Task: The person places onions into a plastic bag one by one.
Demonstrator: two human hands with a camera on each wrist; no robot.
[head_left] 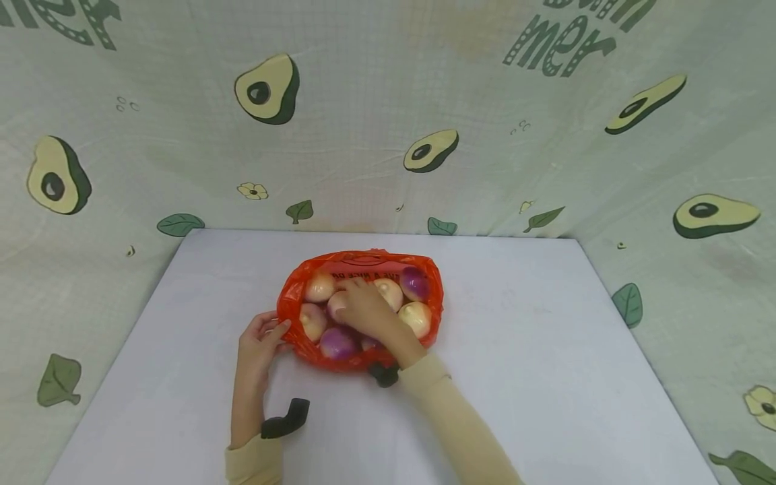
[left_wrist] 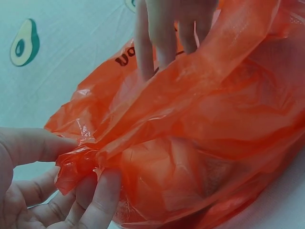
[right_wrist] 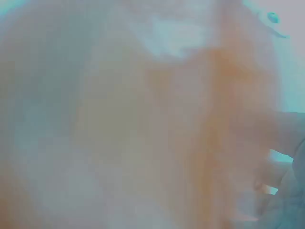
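A red plastic bag (head_left: 358, 364) lies wide open on the white table, filled with several yellow and purple onions (head_left: 339, 343). My left hand (head_left: 259, 340) pinches the gathered edge of the bag at its left side; thumb and fingers close on the crumpled plastic (left_wrist: 78, 167) in the left wrist view. Inside the bag's mouth, my right hand (head_left: 370, 310) reaches down over the onions, beside a pale onion (head_left: 337, 306). Its fingers (left_wrist: 164, 43) look straight and spread in the left wrist view, their tips partly hidden by the plastic. The right wrist view is mostly blurred.
A white table (head_left: 515, 377) extends around the bag. Behind and beside it hangs a pale cloth (head_left: 364, 87) printed with avocados and leaves. Dark wrist-worn pieces (head_left: 287, 419) sit by both sleeves.
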